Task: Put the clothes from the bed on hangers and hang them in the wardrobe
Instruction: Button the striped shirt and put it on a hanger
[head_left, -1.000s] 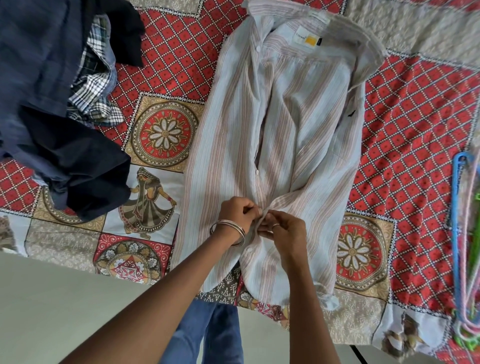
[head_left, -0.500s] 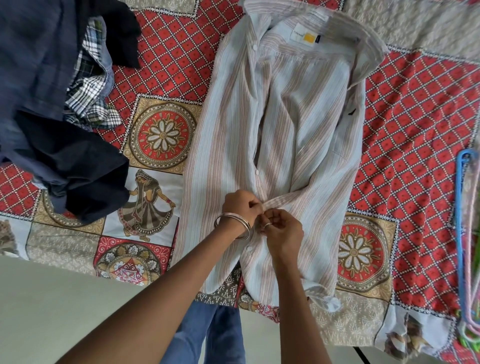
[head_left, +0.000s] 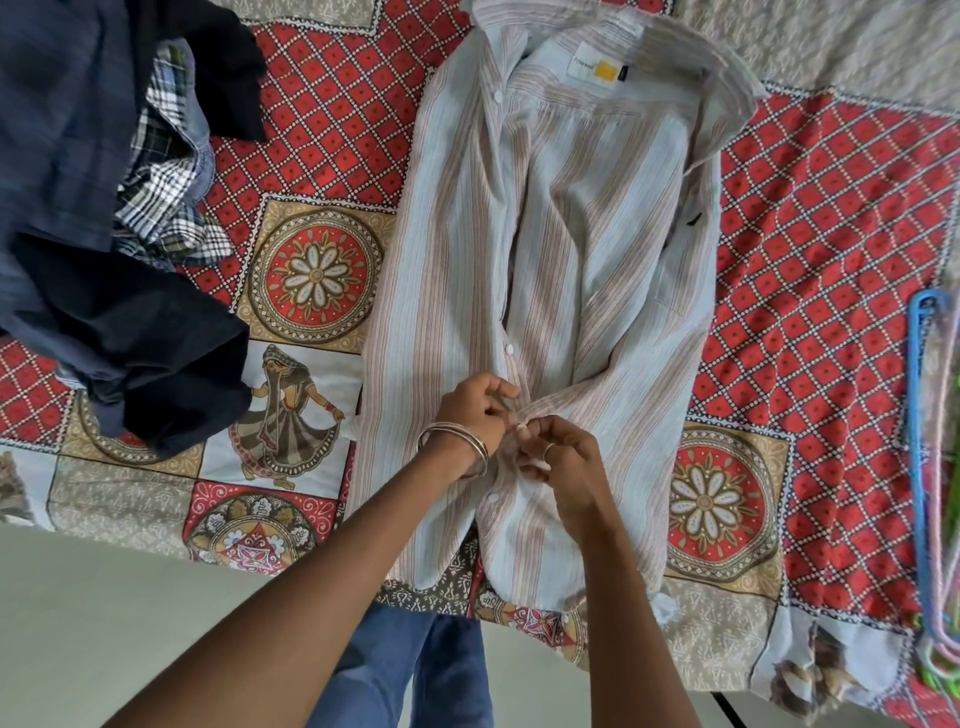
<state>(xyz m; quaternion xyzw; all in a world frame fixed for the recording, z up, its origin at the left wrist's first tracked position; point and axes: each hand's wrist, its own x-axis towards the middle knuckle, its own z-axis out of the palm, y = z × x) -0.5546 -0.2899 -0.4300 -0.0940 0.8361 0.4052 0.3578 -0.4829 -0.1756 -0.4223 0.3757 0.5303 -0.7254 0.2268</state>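
head view | striped shirt (head_left: 561, 291) is laid flat on the bed (head_left: 831, 218), collar far | left hand (head_left: 475, 410) and right hand (head_left: 563, 460) are both pinched on its placket at a button | step judged: buttoning or unbuttoning, not hung yet | next: a hanger (head_left: 922, 447), lying at the right, must be fetched

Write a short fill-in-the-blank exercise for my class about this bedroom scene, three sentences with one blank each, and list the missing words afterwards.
1. Both hands, the left hand and the right hand, pinch the front of the ______ shirt.
2. The shirt lies flat on the patterned ______.
3. The blue hanger lies to the ______ of the shirt.

Missing words: striped; bedsheet; right
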